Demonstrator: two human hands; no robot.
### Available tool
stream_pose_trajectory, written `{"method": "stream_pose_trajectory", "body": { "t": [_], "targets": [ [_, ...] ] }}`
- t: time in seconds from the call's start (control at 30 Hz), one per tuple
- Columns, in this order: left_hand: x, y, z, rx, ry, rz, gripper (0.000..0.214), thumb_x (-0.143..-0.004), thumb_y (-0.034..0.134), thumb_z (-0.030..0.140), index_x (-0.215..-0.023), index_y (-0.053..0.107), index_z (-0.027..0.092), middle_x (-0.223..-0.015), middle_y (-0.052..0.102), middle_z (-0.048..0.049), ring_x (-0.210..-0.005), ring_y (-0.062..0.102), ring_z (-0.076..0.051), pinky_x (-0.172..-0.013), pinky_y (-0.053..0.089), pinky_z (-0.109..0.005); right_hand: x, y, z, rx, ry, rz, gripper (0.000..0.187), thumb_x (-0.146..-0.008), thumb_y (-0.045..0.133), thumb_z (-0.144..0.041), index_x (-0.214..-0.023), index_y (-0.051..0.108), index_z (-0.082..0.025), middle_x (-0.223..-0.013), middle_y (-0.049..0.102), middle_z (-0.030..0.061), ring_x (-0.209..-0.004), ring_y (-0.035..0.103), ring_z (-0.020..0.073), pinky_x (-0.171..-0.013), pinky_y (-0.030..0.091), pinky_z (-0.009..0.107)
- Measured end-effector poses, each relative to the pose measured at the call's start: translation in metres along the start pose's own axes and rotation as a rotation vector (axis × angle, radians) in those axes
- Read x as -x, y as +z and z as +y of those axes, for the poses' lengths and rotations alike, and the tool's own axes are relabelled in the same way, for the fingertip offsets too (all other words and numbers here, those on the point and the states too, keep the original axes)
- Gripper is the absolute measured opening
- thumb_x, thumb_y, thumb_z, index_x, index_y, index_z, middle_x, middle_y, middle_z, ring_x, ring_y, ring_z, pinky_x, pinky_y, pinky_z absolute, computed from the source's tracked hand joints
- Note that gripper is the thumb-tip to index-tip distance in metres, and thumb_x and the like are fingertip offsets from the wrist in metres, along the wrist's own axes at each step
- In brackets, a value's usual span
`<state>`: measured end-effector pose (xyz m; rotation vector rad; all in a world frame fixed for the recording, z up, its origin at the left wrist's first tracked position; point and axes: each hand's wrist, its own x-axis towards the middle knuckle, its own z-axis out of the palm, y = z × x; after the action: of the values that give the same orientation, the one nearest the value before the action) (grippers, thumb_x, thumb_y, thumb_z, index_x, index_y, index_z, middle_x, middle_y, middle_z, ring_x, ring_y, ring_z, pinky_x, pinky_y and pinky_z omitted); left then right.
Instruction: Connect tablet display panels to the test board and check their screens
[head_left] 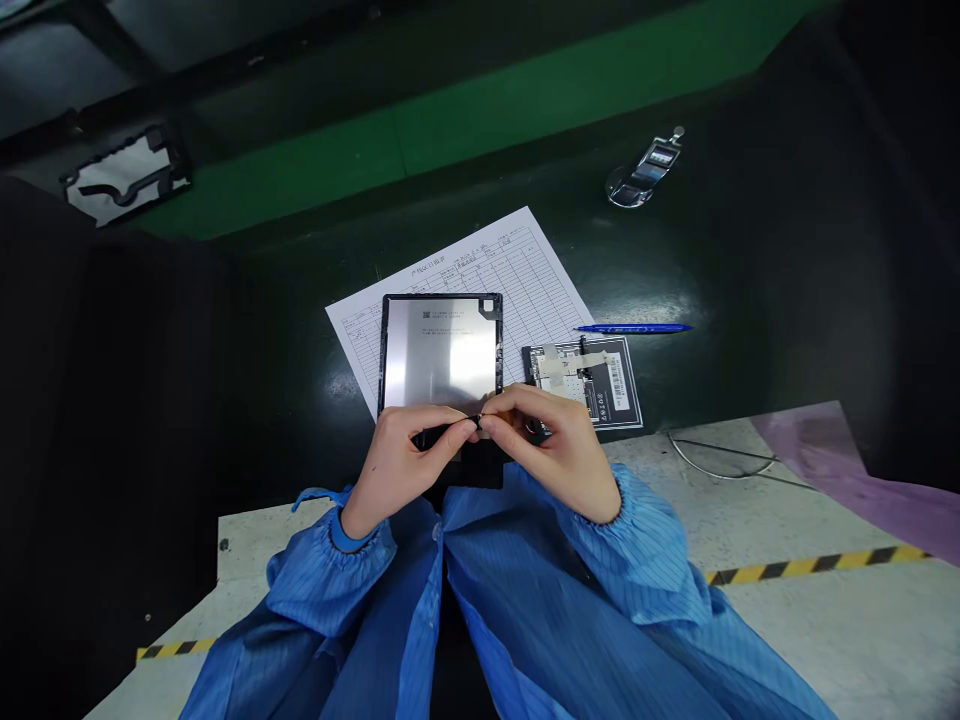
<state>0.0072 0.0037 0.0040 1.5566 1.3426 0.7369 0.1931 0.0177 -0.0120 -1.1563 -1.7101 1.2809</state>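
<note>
A flat display panel (441,352) with a silver back and black frame lies in front of me, over a printed form. My left hand (405,455) grips the panel's near edge, fingers pinched at its bottom. My right hand (559,450) pinches a small strip (480,422) at that same edge, fingertips meeting the left hand's. Both hands are closed. What exactly the strip is stays partly hidden by the fingers. Blue smock sleeves cover both wrists.
A printed sheet (525,275) lies under the panel. A circuit board on a black tray (592,380) sits to the right, a blue pen (634,328) behind it. A small clear-based device (645,170) stands far right. A black-and-white fixture (124,178) is far left. A thin cable (720,455) hangs near the floor.
</note>
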Motion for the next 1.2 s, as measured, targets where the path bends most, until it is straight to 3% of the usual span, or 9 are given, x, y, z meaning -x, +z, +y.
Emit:
{"method": "stream_pose_trajectory", "body": {
  "t": [0.17,0.3,0.5,0.57,0.67,0.8,0.9,1.03,1.2],
  "targets": [
    [0.001,0.000,-0.001,0.066,-0.004,-0.114,0.022,-0.091,0.061,0.027,-0.076,0.076,0.021,-0.075,0.075,0.0002,-0.071,0.069,-0.016,-0.068,0.051,-0.025,-0.003,-0.004,-0.001,-0.017,-0.036,-0.152,0.013,-0.088,0.057,-0.019,-0.077,0.064,-0.018,-0.069,0.056,-0.0013,-0.055,0.041,0.0083,-0.050,0.031,0.023],
    [0.001,0.004,-0.002,0.038,-0.023,-0.149,0.022,-0.093,0.059,0.027,-0.078,0.074,0.021,-0.076,0.074,0.0003,-0.072,0.067,-0.016,-0.067,0.050,-0.026,-0.002,0.007,0.003,0.005,-0.041,-0.039,0.016,-0.077,0.053,-0.008,-0.066,0.055,-0.019,-0.063,0.050,-0.0023,-0.056,0.042,0.0097,-0.050,0.031,0.024],
    [0.020,-0.016,-0.022,-0.074,-0.001,0.194,0.033,-0.100,0.043,0.036,-0.126,0.061,0.027,-0.129,0.061,-0.0066,-0.118,0.057,-0.023,-0.104,0.044,-0.039,0.040,0.010,0.021,0.196,0.013,0.356,0.020,-0.094,0.053,-0.024,-0.110,0.065,-0.023,-0.111,0.063,0.0088,-0.067,0.055,0.0145,-0.062,0.045,0.031],
    [0.029,-0.024,-0.034,-0.122,-0.055,0.286,0.037,-0.100,0.042,0.037,-0.135,0.053,0.029,-0.141,0.051,-0.0069,-0.128,0.051,-0.024,-0.108,0.042,-0.042,0.059,0.010,0.028,0.220,0.077,0.358,0.019,-0.097,0.049,-0.027,-0.098,0.067,-0.022,-0.095,0.067,0.0068,-0.072,0.060,0.0173,-0.066,0.046,0.032],
    [0.037,-0.028,-0.049,-0.186,-0.084,0.258,0.042,-0.098,0.047,0.037,-0.140,0.046,0.030,-0.147,0.044,-0.0082,-0.135,0.044,-0.026,-0.108,0.043,-0.042,0.076,0.019,0.037,0.206,0.265,0.201,0.030,-0.098,0.048,-0.034,-0.078,0.067,-0.021,-0.067,0.066,0.0029,-0.063,0.062,0.0165,-0.061,0.044,0.029],
    [0.038,-0.023,-0.054,-0.193,-0.083,0.262,0.043,-0.098,0.047,0.033,-0.141,0.044,0.030,-0.150,0.043,-0.0081,-0.140,0.038,-0.025,-0.114,0.036,-0.044,0.078,0.038,0.041,-0.234,0.498,0.082,0.032,-0.094,0.054,-0.046,-0.085,0.065,-0.018,-0.073,0.069,0.0040,-0.060,0.064,0.0148,-0.054,0.047,0.025],
    [0.037,-0.021,-0.053,-0.093,-0.129,0.302,0.044,-0.099,0.047,0.034,-0.142,0.044,0.029,-0.149,0.045,-0.0074,-0.137,0.043,-0.023,-0.113,0.038,-0.040,0.074,0.050,0.039,-0.570,0.538,0.065,0.035,-0.089,0.060,-0.051,-0.104,0.058,-0.019,-0.066,0.062,-0.0015,-0.052,0.059,0.0125,-0.046,0.045,0.023],
    [0.036,-0.028,-0.052,0.080,-0.202,0.362,0.040,-0.097,0.050,0.038,-0.135,0.054,0.027,-0.142,0.053,-0.0076,-0.132,0.050,-0.023,-0.111,0.041,-0.038,0.072,0.061,0.032,-0.619,0.507,0.122,0.040,-0.091,0.060,-0.046,-0.121,0.048,-0.023,-0.057,0.045,-0.0102,-0.037,0.039,0.0057,-0.036,0.030,0.018],
    [0.032,-0.036,-0.045,0.415,-0.255,0.470,0.041,-0.091,0.058,0.041,-0.128,0.062,0.024,-0.128,0.066,-0.0077,-0.116,0.063,-0.028,-0.099,0.053,-0.040,0.061,0.068,0.028,-0.984,0.571,0.108,0.033,-0.079,0.074,-0.039,-0.101,0.058,-0.021,-0.057,0.045,-0.0108,-0.032,0.021,-0.0006,-0.030,0.012,0.016]
  ]
}}
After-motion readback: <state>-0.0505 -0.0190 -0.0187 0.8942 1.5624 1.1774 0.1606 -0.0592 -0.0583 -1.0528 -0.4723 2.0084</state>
